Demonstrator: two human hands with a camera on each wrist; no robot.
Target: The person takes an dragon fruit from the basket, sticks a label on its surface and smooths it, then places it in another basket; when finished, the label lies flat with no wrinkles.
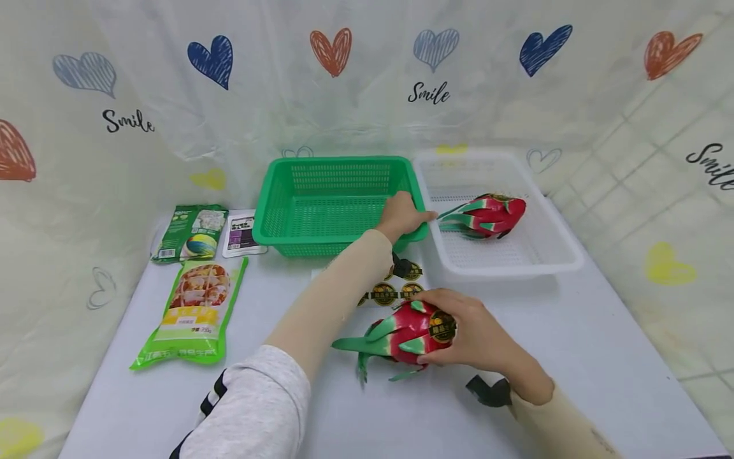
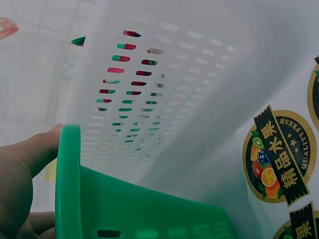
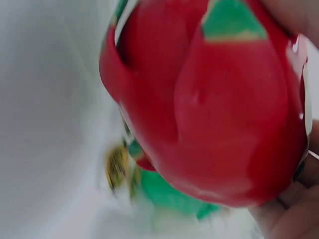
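My left hand [image 1: 401,215] grips the right rim of a green plastic basket [image 1: 338,248], thumb toward the white basket beside it. In the left wrist view the fingers and thumb sit either side of the green rim [image 2: 69,179]. My right hand [image 1: 478,331] holds a red dragon fruit [image 1: 408,328] with green scales over the table's front. A round black-and-gold sticker [image 1: 443,326] shows on that fruit. The right wrist view has the fruit's red skin [image 3: 224,109] close up, fingers around its side. Another dragon fruit [image 1: 494,215] lies in the white basket [image 1: 516,275].
A sheet of black-and-gold stickers [image 1: 384,294] lies between the green basket and the held fruit. On the left are a green-edged food bag [image 1: 197,306], a green packet [image 1: 192,233] and a white-and-purple packet [image 1: 241,234]. A heart-printed curtain [image 1: 367,115] stands behind the baskets.
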